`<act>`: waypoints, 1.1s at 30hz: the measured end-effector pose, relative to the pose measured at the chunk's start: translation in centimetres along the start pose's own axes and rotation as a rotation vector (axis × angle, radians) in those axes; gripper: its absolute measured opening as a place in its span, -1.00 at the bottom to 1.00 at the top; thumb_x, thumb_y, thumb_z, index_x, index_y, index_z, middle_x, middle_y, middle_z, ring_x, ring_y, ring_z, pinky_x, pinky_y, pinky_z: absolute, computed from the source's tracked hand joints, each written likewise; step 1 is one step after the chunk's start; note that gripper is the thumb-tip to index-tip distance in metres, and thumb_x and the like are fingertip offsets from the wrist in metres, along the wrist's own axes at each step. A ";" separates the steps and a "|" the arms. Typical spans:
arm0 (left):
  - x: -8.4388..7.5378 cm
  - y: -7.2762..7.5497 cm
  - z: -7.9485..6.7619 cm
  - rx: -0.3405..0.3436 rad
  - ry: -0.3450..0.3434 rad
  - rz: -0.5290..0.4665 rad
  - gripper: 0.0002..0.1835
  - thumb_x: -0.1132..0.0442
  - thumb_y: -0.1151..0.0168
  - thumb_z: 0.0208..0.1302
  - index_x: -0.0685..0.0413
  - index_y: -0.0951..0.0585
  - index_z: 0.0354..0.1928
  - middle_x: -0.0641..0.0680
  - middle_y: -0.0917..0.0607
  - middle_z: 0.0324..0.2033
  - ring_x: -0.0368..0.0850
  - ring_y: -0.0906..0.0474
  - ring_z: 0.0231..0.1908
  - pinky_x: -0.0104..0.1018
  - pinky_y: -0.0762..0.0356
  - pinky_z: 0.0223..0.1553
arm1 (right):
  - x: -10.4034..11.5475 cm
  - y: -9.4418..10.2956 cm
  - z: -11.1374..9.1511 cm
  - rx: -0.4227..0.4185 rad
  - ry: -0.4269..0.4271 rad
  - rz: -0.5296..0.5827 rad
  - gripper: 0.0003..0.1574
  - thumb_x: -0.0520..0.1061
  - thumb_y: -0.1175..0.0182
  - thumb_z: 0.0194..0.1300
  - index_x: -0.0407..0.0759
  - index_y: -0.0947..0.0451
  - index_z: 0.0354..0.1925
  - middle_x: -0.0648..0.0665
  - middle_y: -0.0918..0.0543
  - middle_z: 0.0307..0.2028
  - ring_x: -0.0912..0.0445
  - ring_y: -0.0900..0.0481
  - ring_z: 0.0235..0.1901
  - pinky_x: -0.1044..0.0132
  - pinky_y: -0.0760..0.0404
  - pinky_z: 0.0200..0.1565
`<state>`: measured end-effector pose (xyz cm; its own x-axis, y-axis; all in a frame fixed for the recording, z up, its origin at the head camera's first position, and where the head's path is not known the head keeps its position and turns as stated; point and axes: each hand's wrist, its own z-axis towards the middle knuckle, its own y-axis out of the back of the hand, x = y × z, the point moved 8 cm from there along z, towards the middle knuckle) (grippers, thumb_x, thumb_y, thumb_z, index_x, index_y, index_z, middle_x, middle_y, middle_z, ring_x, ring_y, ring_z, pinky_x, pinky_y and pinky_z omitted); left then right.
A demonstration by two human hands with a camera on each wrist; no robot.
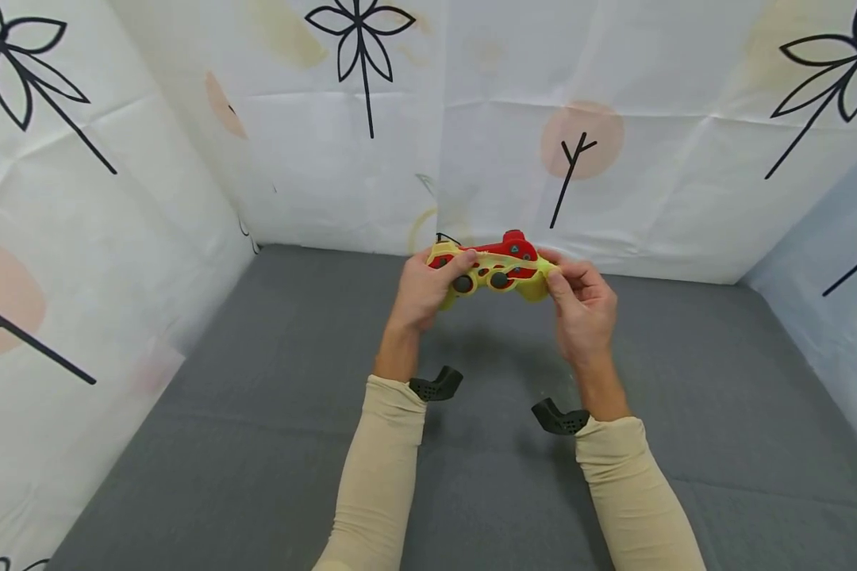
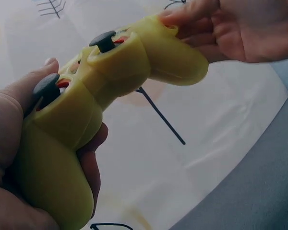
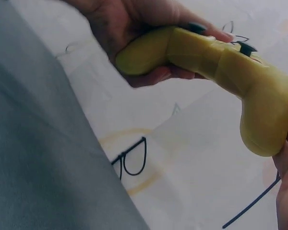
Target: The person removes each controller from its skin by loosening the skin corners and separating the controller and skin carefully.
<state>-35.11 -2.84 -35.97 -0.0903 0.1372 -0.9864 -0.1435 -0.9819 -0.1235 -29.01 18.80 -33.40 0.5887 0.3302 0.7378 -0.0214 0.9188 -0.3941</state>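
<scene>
A red game controller (image 1: 516,238) with dark thumbsticks is held up over the far part of the grey surface. Around its grips and lower side sits a soft yellow cover (image 1: 534,289), while red shows along the upper right. My left hand (image 1: 420,293) grips the controller's left end, thumb on top and fingers wrapped beneath, as the left wrist view confirms. At the right end, my right hand (image 1: 586,309) pinches the cover's edge between thumb and fingers. In the left wrist view, that stretched yellow edge (image 2: 168,29) stands away at the right fingertips.
A grey cloth-covered surface (image 1: 293,357) spreads below both arms. White fabric walls (image 1: 486,151) printed with plants rise at the back and sides, the back one close behind the controller. Dark wrist mounts (image 1: 437,384) jut inward from both wrists.
</scene>
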 end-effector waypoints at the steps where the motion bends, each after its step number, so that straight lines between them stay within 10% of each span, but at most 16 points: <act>1: 0.0 -0.1 0.0 0.006 -0.004 -0.003 -0.71 0.01 -0.44 0.26 0.07 -0.64 -0.22 -0.04 -0.73 -0.42 -0.20 -0.68 -0.44 -0.39 -0.60 -0.41 | 0.2 0.0 0.0 -0.008 0.022 -0.064 -0.92 -0.44 -0.18 0.39 -0.42 -0.63 -0.23 -0.09 -0.80 -0.02 0.11 -0.74 0.05 0.43 -0.69 0.00; 6: -0.6 0.1 -0.1 0.002 -0.040 -0.009 -0.71 0.06 -0.47 0.22 0.09 -0.63 -0.21 -0.02 -0.75 -0.41 -0.18 -0.70 -0.43 -0.38 -0.63 -0.41 | 0.7 -0.1 -0.1 -0.036 0.048 -0.337 -0.76 -0.39 -0.31 0.31 -0.60 -0.60 -0.13 -0.01 -0.80 -0.01 0.20 -0.77 -0.02 0.49 -0.69 -0.06; 17: -1.1 0.1 -0.7 0.082 -0.063 0.206 -0.58 0.03 -0.50 0.20 0.09 -0.55 -0.08 0.08 -0.71 -0.29 -0.11 -0.64 -0.39 -0.38 -0.56 -0.42 | -0.3 1.1 -0.4 -0.085 -0.161 -0.497 -0.75 -0.19 -0.24 0.45 -0.34 -0.52 -0.01 0.33 -0.72 -0.24 0.36 -0.66 -0.23 0.57 -0.64 -0.10; 33: -0.3 -3.5 -1.0 0.253 -0.092 0.335 -0.57 0.03 -0.54 0.16 0.02 -0.55 -0.07 0.06 -0.67 -0.28 -0.06 -0.60 -0.34 -0.27 -0.58 -0.35 | -0.7 1.1 -0.4 0.270 -0.399 -0.668 -0.39 0.07 -0.06 0.57 -0.14 -0.37 0.44 -0.04 -0.63 0.16 0.37 -0.58 0.00 0.58 -0.54 0.00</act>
<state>-33.63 0.38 -35.36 -0.2595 -0.1618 -0.9521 -0.3275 -0.9127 0.2443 -29.11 19.48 -34.52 0.2160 -0.2996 0.9293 0.0080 0.9523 0.3052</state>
